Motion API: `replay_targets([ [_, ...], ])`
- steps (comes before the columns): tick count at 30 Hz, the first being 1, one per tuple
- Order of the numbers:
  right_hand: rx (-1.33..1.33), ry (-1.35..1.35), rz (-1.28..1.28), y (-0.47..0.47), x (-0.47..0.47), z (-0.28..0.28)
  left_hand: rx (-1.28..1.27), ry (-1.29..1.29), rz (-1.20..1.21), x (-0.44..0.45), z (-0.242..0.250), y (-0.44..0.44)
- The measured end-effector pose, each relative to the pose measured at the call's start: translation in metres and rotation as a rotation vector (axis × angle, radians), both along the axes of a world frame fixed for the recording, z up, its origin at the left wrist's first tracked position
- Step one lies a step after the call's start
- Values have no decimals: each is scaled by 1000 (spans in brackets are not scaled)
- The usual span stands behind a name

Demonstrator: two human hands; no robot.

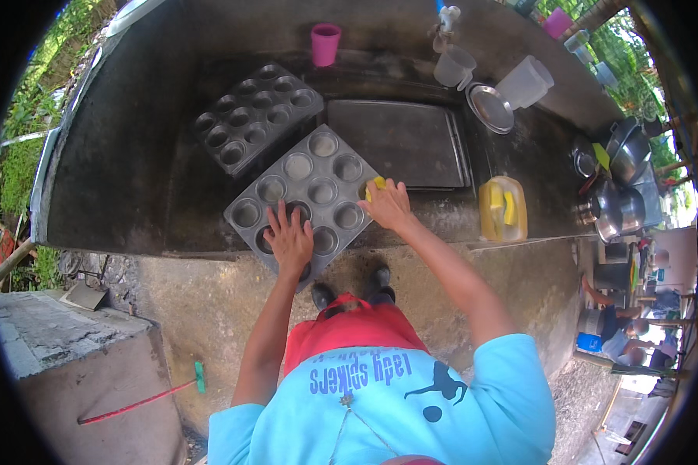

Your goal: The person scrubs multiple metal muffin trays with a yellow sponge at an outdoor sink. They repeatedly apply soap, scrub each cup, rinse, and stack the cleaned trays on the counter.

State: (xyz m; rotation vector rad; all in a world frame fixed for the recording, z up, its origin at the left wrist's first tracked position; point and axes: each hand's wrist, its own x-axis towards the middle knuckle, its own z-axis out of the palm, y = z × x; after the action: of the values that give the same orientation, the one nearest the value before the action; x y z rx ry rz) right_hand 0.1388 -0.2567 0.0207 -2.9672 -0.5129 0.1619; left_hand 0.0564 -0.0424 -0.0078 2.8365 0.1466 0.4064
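A metal muffin pan (321,190) lies at a slant over the front edge of the dark concrete counter. My left hand (291,241) rests on its near left part with the fingers spread over the cups, gripping nothing. At the pan's right corner, my right hand (388,204) holds a yellow sponge (376,187) against a cup; the fingers partly hide it. Behind and to the left sits a second muffin pan (259,119). Flat dark baking trays (395,142) lie just beyond my right hand.
A cut yellow plastic container (503,226) with sponge pieces stands to the right. Farther back are a pink cup (325,46), a clear pitcher (455,67), a tilted plastic container (524,82), a round metal lid (490,108) and a tap (447,20). Metal pots (608,203) crowd the far right.
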Motion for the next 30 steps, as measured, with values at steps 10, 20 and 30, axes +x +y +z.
replay_targets([
  [10, 269, -81, -66, 31, -43, -9, -23, 55, 18, -1, -1, 0],
  [20, 23, 60, -48, 41, -49, 3, -20, 47, 29, 0, -3, 0],
  [30, 110, 58, 27, 87, -105, -6, -579, -89, 44, -9, -8, 37],
])
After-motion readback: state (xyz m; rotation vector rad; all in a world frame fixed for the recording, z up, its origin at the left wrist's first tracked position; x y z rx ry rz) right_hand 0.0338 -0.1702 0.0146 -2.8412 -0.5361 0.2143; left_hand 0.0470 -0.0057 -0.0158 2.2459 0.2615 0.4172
